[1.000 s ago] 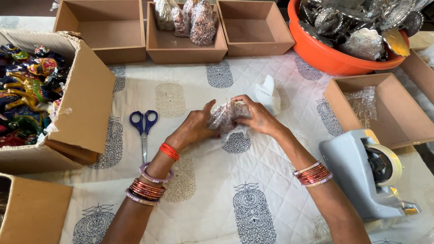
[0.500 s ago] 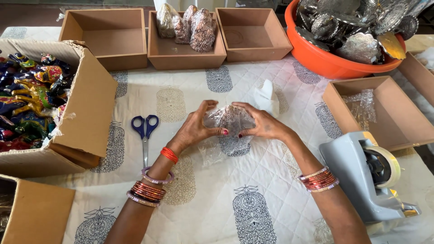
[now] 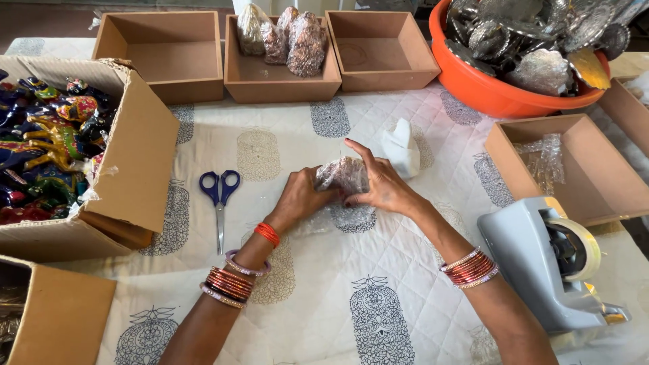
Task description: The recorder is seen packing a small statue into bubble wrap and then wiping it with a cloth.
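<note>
The bundle (image 3: 343, 177) shows only as clear bubble wrap; what it encloses is hidden by the wrap and by the left hand (image 3: 302, 198) and right hand (image 3: 383, 187) pressed against its sides. The left fingertips lie out of sight behind it. The carton (image 3: 128, 162) of painted figures is cut off at the left edge, and the figures blur together. A second carton (image 3: 57, 318) runs off the bottom left corner; its contents are perhaps metal, too dark to tell. The orange tub (image 3: 500, 94) is cropped at the top and right. Both forearms leave the frame at the bottom.
</note>
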